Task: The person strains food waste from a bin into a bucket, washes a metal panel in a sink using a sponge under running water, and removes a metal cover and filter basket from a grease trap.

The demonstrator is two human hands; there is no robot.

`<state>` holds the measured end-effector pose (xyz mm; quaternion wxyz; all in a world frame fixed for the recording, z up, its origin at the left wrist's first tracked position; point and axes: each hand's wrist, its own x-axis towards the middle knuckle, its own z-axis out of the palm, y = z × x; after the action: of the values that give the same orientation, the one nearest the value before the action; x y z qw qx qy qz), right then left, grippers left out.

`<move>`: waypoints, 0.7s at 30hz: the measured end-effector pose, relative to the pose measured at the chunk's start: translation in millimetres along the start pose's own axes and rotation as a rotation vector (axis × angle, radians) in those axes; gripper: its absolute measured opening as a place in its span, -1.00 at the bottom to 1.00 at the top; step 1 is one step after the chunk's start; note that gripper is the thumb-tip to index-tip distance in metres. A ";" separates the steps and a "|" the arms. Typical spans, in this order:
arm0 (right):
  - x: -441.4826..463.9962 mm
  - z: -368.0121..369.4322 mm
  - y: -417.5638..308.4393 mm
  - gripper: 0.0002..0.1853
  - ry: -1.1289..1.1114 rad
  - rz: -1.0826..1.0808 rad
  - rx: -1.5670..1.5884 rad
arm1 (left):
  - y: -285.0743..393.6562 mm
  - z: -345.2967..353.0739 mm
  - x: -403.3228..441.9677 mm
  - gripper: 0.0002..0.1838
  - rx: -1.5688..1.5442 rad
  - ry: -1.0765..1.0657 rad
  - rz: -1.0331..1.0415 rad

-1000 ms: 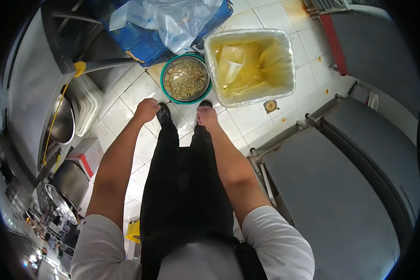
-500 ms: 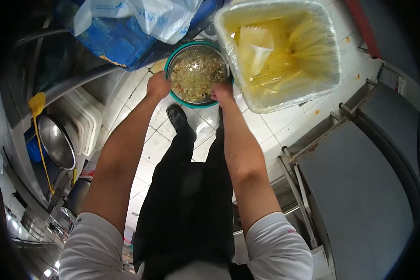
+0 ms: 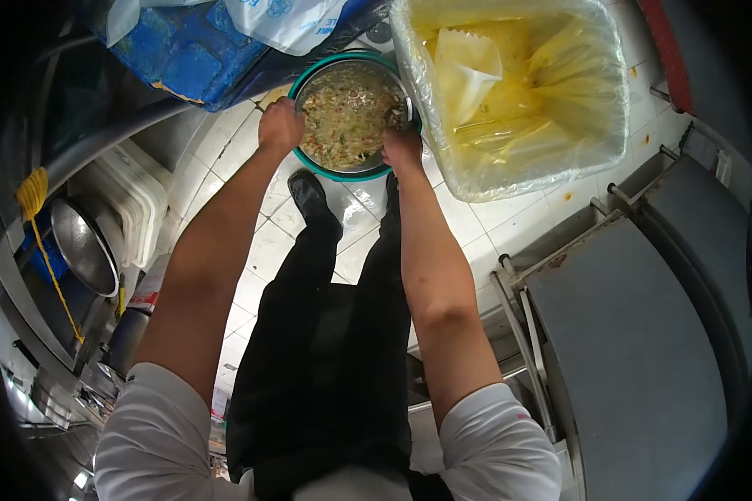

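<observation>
Steel bowl [image 3: 409, 108] of watery chopped food [image 3: 351, 117], nested in a teal basin [image 3: 351, 177] just left of the plastic-lined bin [image 3: 493, 188], seems gripped between my left hand [image 3: 282, 125] and right hand [image 3: 401, 149], fingertips hidden, and an uneven lift could slop it over.

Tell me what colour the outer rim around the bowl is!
The outer rim is teal green, seen best in the head view.

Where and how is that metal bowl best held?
Probably grip the bowl at opposite sides of its edge, from above: it is round, open and holds wet-looking food, so an even hold should limit spills. A green rim surrounds it.
</observation>
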<state>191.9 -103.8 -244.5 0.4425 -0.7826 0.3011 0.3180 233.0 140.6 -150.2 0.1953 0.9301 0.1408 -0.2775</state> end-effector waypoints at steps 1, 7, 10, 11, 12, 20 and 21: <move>1.5 3.3 5.1 -0.58 0.073 -0.092 0.023 | -2.2 2.5 6.9 -0.66 -0.003 -0.027 -0.002; -47.1 -18.2 -37.2 -0.60 0.040 0.084 0.190 | -1.5 13.5 11.8 -0.58 0.035 0.053 -0.077; -57.3 -30.9 -58.5 -0.61 -0.109 0.200 0.208 | 0.7 4.5 4.4 -0.61 -0.035 0.020 -0.063; -53.4 -30.0 -57.9 -0.61 -0.122 0.206 0.223 | 2.2 2.4 1.9 -0.61 -0.005 0.024 -0.076; -48.0 -28.3 -55.1 -0.62 -0.136 0.212 0.237 | 11.0 -4.3 -4.0 -0.61 0.023 0.025 -0.090; -41.5 -31.7 -55.5 -0.69 -0.102 0.257 0.383 | 10.5 9.4 2.8 -0.61 0.009 0.063 -0.159; -41.4 -31.8 -55.6 -0.71 -0.089 0.245 0.375 | 14.6 1.7 4.2 -0.60 0.021 0.020 -0.170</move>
<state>215.6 -100.3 -172.1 0.5510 -0.6294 0.4280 0.3422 241.1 127.6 -149.7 0.1600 0.9195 0.2181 -0.2854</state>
